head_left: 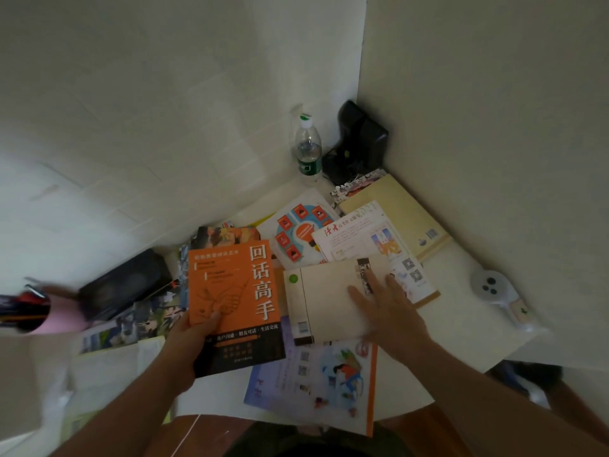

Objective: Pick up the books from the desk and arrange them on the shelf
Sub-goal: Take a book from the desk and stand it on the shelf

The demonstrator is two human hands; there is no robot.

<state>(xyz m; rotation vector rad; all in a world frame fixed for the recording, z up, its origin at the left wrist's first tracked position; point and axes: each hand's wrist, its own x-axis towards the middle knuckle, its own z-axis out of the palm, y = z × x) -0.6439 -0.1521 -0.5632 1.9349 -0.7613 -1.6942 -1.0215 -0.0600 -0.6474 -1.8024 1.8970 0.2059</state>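
My left hand grips an orange and black book at its lower left corner, thumb on the cover, and holds it above the desk. My right hand lies flat with straight fingers on a beige book to the right. Several more books and magazines lie scattered on the white desk: a white one with an orange bulb picture, a magazine with red script, a pale yellow book and a large pale blue booklet at the front. No shelf shows.
A water bottle and a black device stand in the back corner by the walls. A black box and a pink pen cup sit at the left. A small white fan lies at the right.
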